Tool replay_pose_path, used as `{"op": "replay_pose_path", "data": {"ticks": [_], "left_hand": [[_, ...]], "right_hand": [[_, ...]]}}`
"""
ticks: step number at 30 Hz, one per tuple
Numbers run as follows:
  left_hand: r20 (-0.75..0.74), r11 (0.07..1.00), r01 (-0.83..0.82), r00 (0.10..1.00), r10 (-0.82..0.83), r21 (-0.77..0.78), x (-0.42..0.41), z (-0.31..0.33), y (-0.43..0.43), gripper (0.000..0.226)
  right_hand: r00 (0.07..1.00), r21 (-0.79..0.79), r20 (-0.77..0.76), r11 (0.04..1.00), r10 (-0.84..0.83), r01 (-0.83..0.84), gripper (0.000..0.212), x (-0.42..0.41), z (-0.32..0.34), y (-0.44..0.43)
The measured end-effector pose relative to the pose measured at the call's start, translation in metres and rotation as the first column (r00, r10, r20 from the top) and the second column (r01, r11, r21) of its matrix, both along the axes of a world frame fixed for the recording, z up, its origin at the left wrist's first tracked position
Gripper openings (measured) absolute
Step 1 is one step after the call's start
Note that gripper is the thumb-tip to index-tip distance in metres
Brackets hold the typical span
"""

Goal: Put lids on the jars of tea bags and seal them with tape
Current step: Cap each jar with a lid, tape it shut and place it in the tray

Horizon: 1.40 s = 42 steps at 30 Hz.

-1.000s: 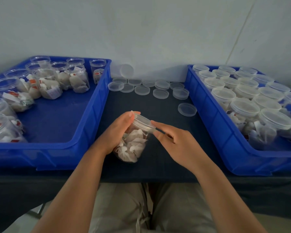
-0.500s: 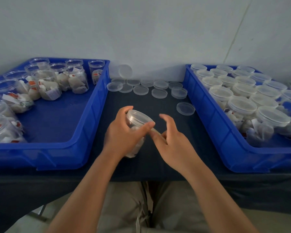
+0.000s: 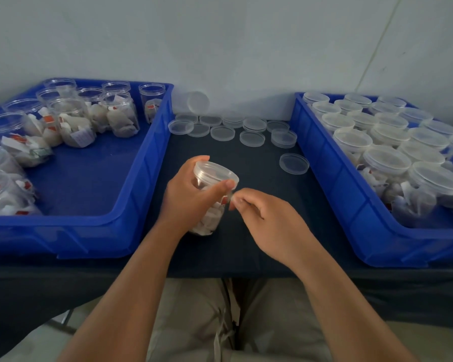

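Note:
My left hand [image 3: 191, 197] grips a clear jar of tea bags [image 3: 209, 218], tilted toward the right above the dark table [image 3: 259, 231]. A clear lid [image 3: 215, 173] sits on the jar, with my left thumb across its rim. My right hand [image 3: 270, 220] is just right of the jar. Its curled fingertips pinch a thin, barely visible strip of tape against the jar's side below the lid.
A blue bin [image 3: 141, 178] on the left holds several open jars of tea bags [image 3: 73, 121]. Another blue bin [image 3: 332, 184] on the right holds several lidded jars [image 3: 385, 160]. Several loose lids [image 3: 251, 138] lie near the wall, and one lid [image 3: 294, 163] lies apart.
My left hand has wrapped further round the jar and turned it more upright. My right hand's fingers have curled in and moved up to the jar's side.

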<state>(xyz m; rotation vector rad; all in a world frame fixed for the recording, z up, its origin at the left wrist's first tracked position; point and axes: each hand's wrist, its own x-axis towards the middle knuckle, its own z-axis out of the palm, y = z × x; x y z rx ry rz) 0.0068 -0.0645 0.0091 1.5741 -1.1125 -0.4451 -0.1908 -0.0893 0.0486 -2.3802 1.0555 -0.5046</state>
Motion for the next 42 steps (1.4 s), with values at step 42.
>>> {"op": "replay_pose_path", "data": {"ticks": [42], "left_hand": [[-0.047,0.952,-0.274,0.962,0.27,-0.135,-0.004,-0.015,0.006,0.085]], "right_hand": [[0.901,-0.21,-0.429,0.962,0.069,-0.173,0.087,-0.01,-0.072,-0.057]]}}
